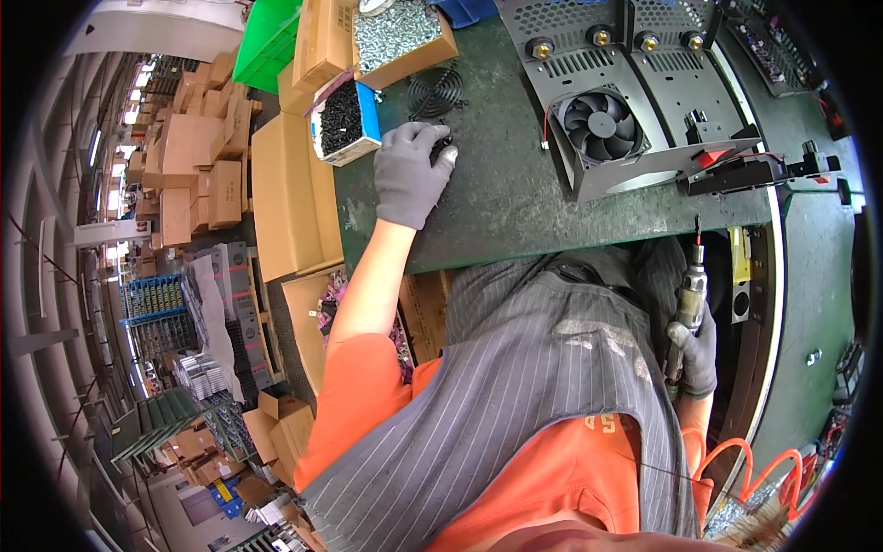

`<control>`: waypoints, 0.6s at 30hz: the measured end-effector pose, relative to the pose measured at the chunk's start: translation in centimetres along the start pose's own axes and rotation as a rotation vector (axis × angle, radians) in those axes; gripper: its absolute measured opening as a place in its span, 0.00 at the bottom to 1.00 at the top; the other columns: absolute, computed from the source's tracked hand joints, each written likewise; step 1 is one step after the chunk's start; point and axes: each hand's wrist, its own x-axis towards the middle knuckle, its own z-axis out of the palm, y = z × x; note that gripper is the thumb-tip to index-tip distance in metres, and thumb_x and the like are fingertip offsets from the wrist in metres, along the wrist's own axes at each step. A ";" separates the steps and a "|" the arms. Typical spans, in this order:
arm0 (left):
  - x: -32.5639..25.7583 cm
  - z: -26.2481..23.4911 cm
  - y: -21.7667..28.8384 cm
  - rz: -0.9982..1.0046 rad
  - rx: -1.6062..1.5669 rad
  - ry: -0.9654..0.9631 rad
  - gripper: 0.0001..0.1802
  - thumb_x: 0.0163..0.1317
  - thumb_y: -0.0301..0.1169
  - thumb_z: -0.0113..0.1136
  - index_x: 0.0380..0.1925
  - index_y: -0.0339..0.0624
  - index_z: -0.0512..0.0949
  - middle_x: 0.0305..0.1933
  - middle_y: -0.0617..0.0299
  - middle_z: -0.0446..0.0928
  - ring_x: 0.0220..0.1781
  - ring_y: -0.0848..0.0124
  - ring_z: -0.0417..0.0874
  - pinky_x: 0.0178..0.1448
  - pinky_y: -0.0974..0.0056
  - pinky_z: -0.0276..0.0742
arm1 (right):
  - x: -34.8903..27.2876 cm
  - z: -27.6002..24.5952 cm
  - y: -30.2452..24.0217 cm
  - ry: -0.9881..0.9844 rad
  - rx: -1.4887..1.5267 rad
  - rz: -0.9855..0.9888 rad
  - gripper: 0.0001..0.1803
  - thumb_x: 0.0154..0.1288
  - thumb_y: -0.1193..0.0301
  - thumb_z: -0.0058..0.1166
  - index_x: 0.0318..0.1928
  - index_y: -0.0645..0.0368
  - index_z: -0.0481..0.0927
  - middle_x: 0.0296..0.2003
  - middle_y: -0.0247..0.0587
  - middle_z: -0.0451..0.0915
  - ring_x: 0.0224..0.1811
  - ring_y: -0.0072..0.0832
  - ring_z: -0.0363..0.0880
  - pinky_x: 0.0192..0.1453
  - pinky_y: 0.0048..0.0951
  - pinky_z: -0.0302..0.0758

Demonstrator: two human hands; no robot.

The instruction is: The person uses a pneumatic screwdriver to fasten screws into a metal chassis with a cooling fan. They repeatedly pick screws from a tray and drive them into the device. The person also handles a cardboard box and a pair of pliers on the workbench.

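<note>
Half-hidden dark part (442, 147) under left hand (411, 173)

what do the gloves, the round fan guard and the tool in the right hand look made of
Gloves on the left hand and right hand: grey knit fabric, matte, probably coated. Fan guard: thin dark wire rings, likely painted metal. Screwdriver tool: silvery metal body with a dull shine and a thin steel bit.

- Left hand (411, 172), right hand (696, 354): grey gloves.
- Bench mat (515, 184): dark green.
- Fan (602, 124): black, in a grey perforated metal housing (589, 55).
- Screw box (345, 121): blue-edged, black screws.
- Apron (515, 386): grey pinstripe over orange shirt (354, 405).
- Air hose (754, 469): orange.
</note>
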 end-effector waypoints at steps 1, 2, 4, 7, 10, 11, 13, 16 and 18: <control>-0.2 0.6 -0.3 -0.010 -0.003 0.001 0.13 0.51 0.37 0.68 0.39 0.52 0.84 0.44 0.63 0.80 0.51 0.60 0.77 0.56 0.56 0.73 | 0.0 0.0 -0.1 0.002 -0.003 -0.001 0.37 0.46 0.56 0.71 0.54 0.61 0.72 0.34 0.25 0.70 0.35 0.16 0.66 0.41 0.20 0.66; -0.2 0.9 -0.5 -0.019 -0.024 0.012 0.13 0.51 0.37 0.68 0.38 0.52 0.84 0.44 0.63 0.80 0.51 0.60 0.77 0.56 0.56 0.73 | -0.1 0.1 -0.3 0.007 -0.001 -0.003 0.37 0.46 0.56 0.71 0.54 0.61 0.72 0.34 0.25 0.70 0.35 0.16 0.66 0.42 0.20 0.66; -0.1 1.5 -0.7 -0.031 -0.070 0.032 0.12 0.51 0.37 0.68 0.37 0.52 0.85 0.44 0.64 0.80 0.51 0.60 0.76 0.57 0.56 0.73 | -0.3 0.5 -0.5 0.025 0.004 -0.005 0.37 0.46 0.55 0.71 0.54 0.62 0.73 0.34 0.25 0.70 0.35 0.16 0.67 0.42 0.21 0.67; 0.5 1.4 -0.7 0.021 -0.021 0.012 0.10 0.51 0.37 0.68 0.35 0.53 0.85 0.45 0.64 0.80 0.54 0.60 0.74 0.60 0.55 0.70 | -0.6 0.4 -0.4 0.024 -0.024 -0.011 0.39 0.45 0.54 0.72 0.54 0.63 0.73 0.35 0.25 0.71 0.36 0.16 0.67 0.43 0.21 0.67; 1.2 1.2 -0.4 0.085 0.066 0.107 0.07 0.51 0.36 0.66 0.32 0.53 0.84 0.47 0.64 0.79 0.56 0.59 0.73 0.63 0.54 0.66 | -0.8 0.9 -1.2 -0.050 -0.021 -0.012 0.43 0.44 0.51 0.72 0.56 0.64 0.72 0.37 0.27 0.73 0.38 0.17 0.68 0.45 0.22 0.67; 1.0 1.5 -0.9 0.097 0.041 0.138 0.05 0.51 0.35 0.65 0.29 0.52 0.82 0.48 0.63 0.79 0.56 0.59 0.72 0.64 0.54 0.63 | -1.2 1.4 -1.8 -0.074 -0.004 0.019 0.47 0.40 0.50 0.74 0.57 0.66 0.72 0.40 0.29 0.75 0.39 0.19 0.69 0.47 0.23 0.68; 1.0 1.4 -1.3 0.110 0.012 0.229 0.07 0.53 0.34 0.62 0.33 0.48 0.79 0.48 0.61 0.79 0.55 0.60 0.74 0.63 0.55 0.64 | -1.4 2.1 -2.7 -0.158 -0.045 0.052 0.49 0.37 0.49 0.75 0.57 0.66 0.72 0.41 0.30 0.75 0.40 0.19 0.70 0.49 0.23 0.68; 0.4 2.1 -1.3 -0.228 -0.837 0.208 0.07 0.63 0.33 0.56 0.38 0.44 0.76 0.49 0.58 0.78 0.47 0.65 0.80 0.49 0.60 0.76 | -1.3 4.2 -4.9 -0.273 -0.071 0.062 0.49 0.35 0.52 0.76 0.57 0.68 0.72 0.40 0.32 0.76 0.41 0.19 0.70 0.51 0.25 0.69; 0.0 0.2 -0.2 -0.567 -1.634 -0.040 0.08 0.68 0.29 0.50 0.44 0.41 0.75 0.49 0.57 0.78 0.51 0.64 0.78 0.48 0.64 0.77 | -0.6 5.4 -5.9 -0.372 -0.107 0.028 0.48 0.36 0.54 0.76 0.56 0.68 0.72 0.39 0.33 0.76 0.40 0.19 0.71 0.48 0.25 0.70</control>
